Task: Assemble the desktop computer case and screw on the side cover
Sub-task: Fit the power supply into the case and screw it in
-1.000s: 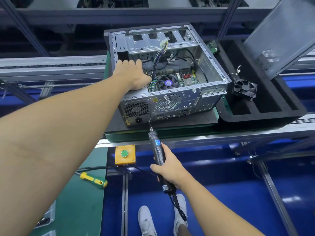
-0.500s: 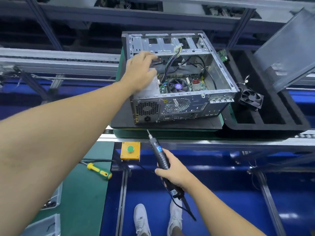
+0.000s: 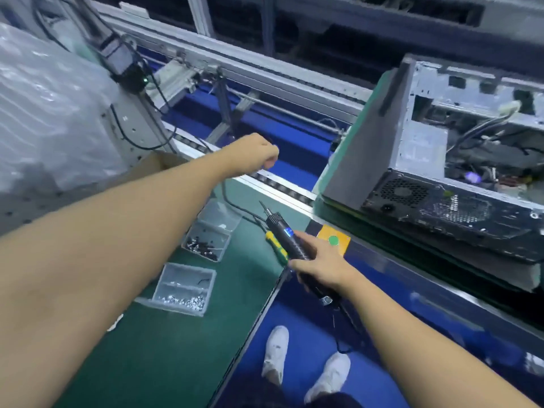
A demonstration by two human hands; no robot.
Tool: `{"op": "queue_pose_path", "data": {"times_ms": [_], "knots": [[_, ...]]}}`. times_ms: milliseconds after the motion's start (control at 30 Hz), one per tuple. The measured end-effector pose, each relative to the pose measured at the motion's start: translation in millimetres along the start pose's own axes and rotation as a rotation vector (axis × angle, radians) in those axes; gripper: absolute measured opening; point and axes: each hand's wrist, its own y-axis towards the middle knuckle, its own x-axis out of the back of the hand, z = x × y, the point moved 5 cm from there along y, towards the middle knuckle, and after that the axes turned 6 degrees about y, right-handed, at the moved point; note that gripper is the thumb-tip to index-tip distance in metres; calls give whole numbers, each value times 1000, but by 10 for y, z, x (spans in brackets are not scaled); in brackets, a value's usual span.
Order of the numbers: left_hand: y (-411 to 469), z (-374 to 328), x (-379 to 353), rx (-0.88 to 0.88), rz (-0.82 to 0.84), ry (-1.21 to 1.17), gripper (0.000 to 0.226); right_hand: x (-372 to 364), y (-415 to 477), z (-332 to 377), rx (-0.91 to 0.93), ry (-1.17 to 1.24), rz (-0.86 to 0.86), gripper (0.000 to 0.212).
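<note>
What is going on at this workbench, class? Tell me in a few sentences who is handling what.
A person stands at an assembly line. The right hand grips an electric screwdriver over the green mat, its bit pointing away from the case. The left hand is stretched forward with curled fingers; blur hides whether it holds anything. The case lies open at the right, no cover on it, and neither hand touches it. Two screw trays sit on the mat.

Green mat [image 3: 164, 343], yellow box [image 3: 338, 232] with green button [image 3: 333, 240], white shoes [image 3: 275, 353], blue floor [image 3: 309, 325].
</note>
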Motion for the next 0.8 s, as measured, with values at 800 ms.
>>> {"op": "queue_pose_path", "data": {"times_ms": [800], "knots": [[-1420, 2453, -1472, 867, 477, 484, 61, -697, 649, -105, -117, 66, 178, 71]]}}
